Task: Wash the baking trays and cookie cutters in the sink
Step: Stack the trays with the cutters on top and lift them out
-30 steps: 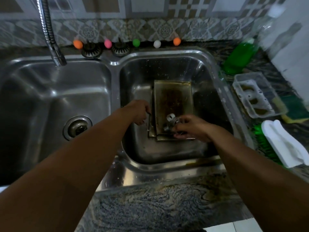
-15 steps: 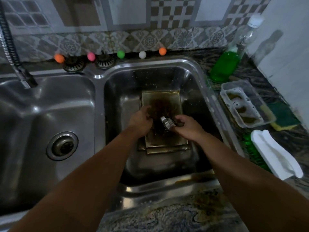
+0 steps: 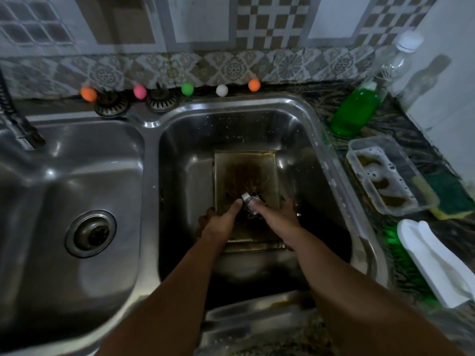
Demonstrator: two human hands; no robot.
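Metal cookie cutter [image 3: 248,201] blurred, hands partly covering tray [image 3: 245,173]

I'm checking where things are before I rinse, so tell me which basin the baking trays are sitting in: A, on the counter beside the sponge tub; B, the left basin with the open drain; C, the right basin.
C: the stained baking trays lie stacked on the floor of the right basin, where both hands are working.

Both hands [image 3: 223,222] [image 3: 277,219] on cookie cutter [image 3: 249,201] over stained baking tray [image 3: 244,173] in sink [image 3: 321,140]
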